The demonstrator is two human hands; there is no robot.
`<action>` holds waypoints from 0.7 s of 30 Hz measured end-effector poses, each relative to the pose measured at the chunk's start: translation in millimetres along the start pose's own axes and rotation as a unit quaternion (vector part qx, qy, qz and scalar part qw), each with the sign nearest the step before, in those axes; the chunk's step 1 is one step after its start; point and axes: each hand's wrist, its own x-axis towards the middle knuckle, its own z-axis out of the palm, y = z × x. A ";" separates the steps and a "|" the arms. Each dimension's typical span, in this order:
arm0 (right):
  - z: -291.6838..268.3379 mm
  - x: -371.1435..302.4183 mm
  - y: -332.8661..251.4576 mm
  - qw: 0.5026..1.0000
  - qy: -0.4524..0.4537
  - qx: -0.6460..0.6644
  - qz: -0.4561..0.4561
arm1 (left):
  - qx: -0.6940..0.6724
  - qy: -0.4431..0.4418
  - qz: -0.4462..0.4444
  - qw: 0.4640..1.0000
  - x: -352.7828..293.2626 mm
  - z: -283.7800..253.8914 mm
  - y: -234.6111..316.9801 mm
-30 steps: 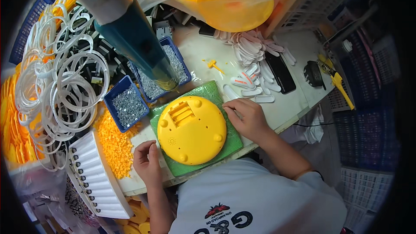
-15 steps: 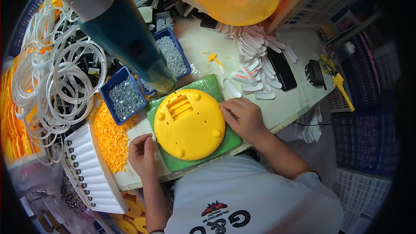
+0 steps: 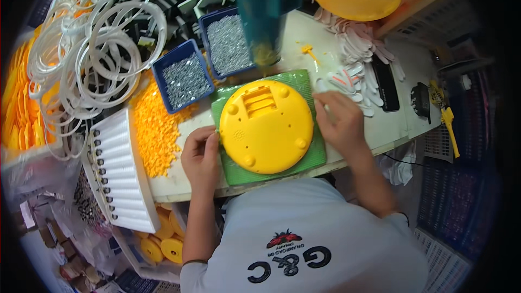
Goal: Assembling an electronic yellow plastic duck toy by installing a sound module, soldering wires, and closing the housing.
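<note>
A round yellow plastic housing (image 3: pixel 266 141) lies on a green mat (image 3: pixel 319 154), its open battery compartment at the far side. Several round feet and small screw holes show on its upper face. Beside its left rim is my left hand (image 3: pixel 201 157), fingers curled in and thumb against them; anything inside is hidden. My right hand (image 3: pixel 343 122) hovers off the right rim, its fingertips pinched together, and I cannot see what they hold. Just beyond the housing's far rim hangs a teal power screwdriver (image 3: pixel 266 11), pointing down, with neither hand on it.
Blue bins of small metal screws (image 3: pixel 187 82) stand at the far left, by loose yellow bits (image 3: pixel 154 130). Clear tubing coils (image 3: pixel 97 70) and a white ribbed tray (image 3: pixel 122 171) are left. White curved pieces (image 3: pixel 355 43), a black phone (image 3: pixel 385 84) and a tape dispenser (image 3: pixel 420 100) lie right.
The view has shifted, so the bench appears higher and further right. My right hand has come away from the housing's rim. My left hand is closer to the left rim.
</note>
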 end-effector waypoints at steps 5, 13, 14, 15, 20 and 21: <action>17.3 55.3 -0.3 0.999 -0.025 0.025 -0.038 | -0.007 0.001 -0.013 1.000 0.1 6.9 4.9; 81.2 130.7 -6.5 0.994 -0.098 -0.014 -0.054 | 0.156 -0.014 0.107 0.982 -4.6 4.1 10.9; 89.5 134.7 4.5 0.994 -0.098 -0.016 -0.055 | 0.155 -0.015 0.108 0.982 -8.3 4.4 12.9; 104.8 138.2 20.5 0.991 -0.083 -0.037 -0.096 | 0.200 -0.018 0.139 0.970 -11.7 4.4 16.1; 103.1 146.5 22.3 0.985 -0.077 -0.027 -0.149 | 0.221 -0.016 0.176 0.959 4.9 0.1 33.8; 99.7 147.7 22.9 0.987 -0.091 -0.022 -0.132 | 0.209 -0.018 0.208 0.955 19.0 4.3 40.3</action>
